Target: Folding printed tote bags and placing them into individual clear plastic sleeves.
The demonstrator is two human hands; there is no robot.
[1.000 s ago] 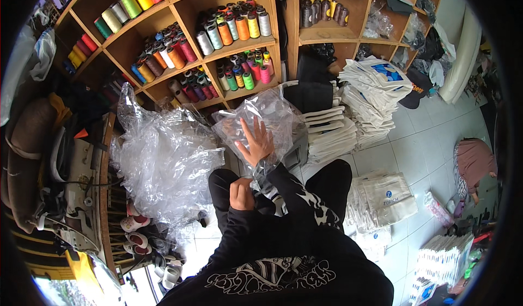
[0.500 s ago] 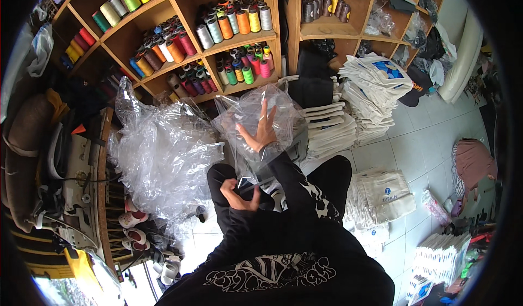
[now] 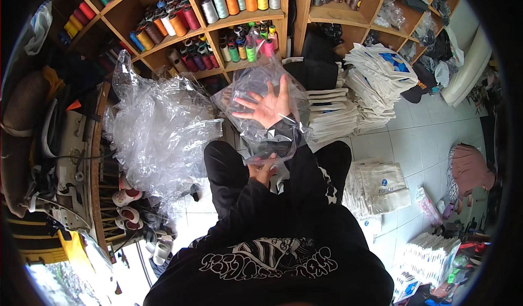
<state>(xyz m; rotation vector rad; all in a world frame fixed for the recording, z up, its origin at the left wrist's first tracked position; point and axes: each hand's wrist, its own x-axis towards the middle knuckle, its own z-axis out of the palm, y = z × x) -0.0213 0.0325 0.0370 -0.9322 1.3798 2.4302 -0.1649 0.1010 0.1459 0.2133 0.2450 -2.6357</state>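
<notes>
A clear plastic bag (image 3: 248, 129) is spread out in front of me, above my knees. My right hand (image 3: 268, 105) reaches up into it, palm showing and fingers spread wide, with the film lying over the hand and sleeve. At the bag's near edge, my left hand (image 3: 263, 171) pinches the film beside my right forearm; its fingertips are partly hidden. To the left lies a big heap of clear plastic bags (image 3: 163, 137), crumpled and shiny.
Wooden shelves (image 3: 245, 20) with thread cones stand ahead. Folded cream cloth bags (image 3: 376, 88) are piled front right, more cloth bags (image 3: 384, 186) lie on the tiles. A sewing machine (image 3: 71, 159) is at the left. A person in brown (image 3: 473, 167) is at the far right.
My right hand has turned palm-up and spread its fingers, now deeper in the bag. The left hand has moved right and closed on the bag's near edge.
</notes>
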